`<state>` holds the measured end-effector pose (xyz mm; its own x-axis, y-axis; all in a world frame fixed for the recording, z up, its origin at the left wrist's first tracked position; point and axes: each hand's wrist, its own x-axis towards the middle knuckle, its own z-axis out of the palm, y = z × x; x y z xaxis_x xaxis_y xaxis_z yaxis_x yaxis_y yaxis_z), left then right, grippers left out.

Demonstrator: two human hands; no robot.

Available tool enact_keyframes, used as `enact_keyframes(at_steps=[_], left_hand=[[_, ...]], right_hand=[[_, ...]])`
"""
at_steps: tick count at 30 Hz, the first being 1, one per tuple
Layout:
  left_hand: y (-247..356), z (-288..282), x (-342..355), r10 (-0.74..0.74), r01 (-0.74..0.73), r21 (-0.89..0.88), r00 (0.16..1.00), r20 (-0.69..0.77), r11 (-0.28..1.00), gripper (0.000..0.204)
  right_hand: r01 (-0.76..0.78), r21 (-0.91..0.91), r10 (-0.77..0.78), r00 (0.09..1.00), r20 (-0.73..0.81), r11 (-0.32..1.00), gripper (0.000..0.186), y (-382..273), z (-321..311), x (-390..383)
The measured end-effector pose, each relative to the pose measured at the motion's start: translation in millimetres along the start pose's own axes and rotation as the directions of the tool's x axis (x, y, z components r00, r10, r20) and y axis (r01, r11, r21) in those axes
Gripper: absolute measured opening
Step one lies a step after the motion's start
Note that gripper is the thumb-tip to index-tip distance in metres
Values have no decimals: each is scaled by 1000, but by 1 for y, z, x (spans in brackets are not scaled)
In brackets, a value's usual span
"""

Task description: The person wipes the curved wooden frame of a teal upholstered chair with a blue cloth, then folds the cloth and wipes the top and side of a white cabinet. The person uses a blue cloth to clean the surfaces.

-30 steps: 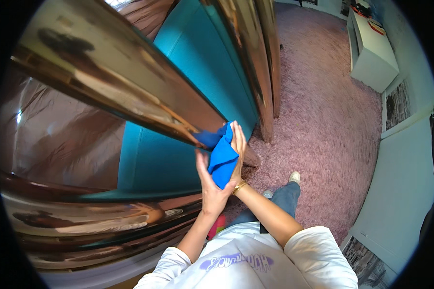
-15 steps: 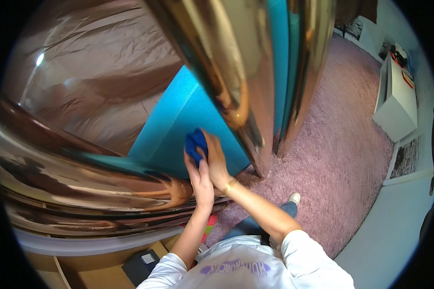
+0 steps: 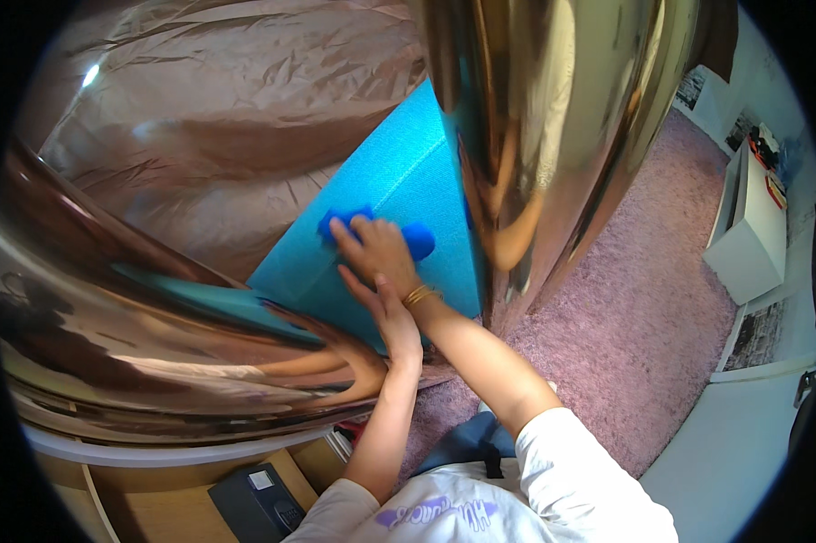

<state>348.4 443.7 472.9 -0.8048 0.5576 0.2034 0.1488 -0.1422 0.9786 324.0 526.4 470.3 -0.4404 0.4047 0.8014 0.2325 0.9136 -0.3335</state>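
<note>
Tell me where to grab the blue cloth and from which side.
Probably best to pinch the blue cloth by the end sticking out to the right of the right hand, coming in from the right: that end is uncovered and looks rounded and bunched, while the hand covers the cloth's middle.

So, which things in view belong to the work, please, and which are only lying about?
In use:
blue cloth
right hand, over the cloth
teal surface beneath
left hand, by the right wrist

Just around:
dark box in a wooden compartment
white cabinet
pink carpet
</note>
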Motion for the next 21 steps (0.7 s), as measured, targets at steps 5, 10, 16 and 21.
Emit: enact_keyframes(at_steps=[5, 10, 16, 21], left_hand=[[10, 5, -6, -20, 19, -56, 1000, -11, 998, 65], [6, 8, -5, -61, 59, 30, 997, 50, 998, 65], [-6, 6, -15, -249, 259, -60, 958, 140, 964, 69], [-25, -5, -31, -347, 373, -104, 915, 207, 922, 67]], right_hand=[[173, 176, -196, 973, 120, 969, 37, 3, -15, -17], [-262, 73, 272, 912, -308, 962, 34, 27, -25, 26], [-393, 244, 400, 916, 23, 886, 34, 13, -33, -46], [-641, 329, 628, 761, 160, 693, 33, -13, -66, -115]])
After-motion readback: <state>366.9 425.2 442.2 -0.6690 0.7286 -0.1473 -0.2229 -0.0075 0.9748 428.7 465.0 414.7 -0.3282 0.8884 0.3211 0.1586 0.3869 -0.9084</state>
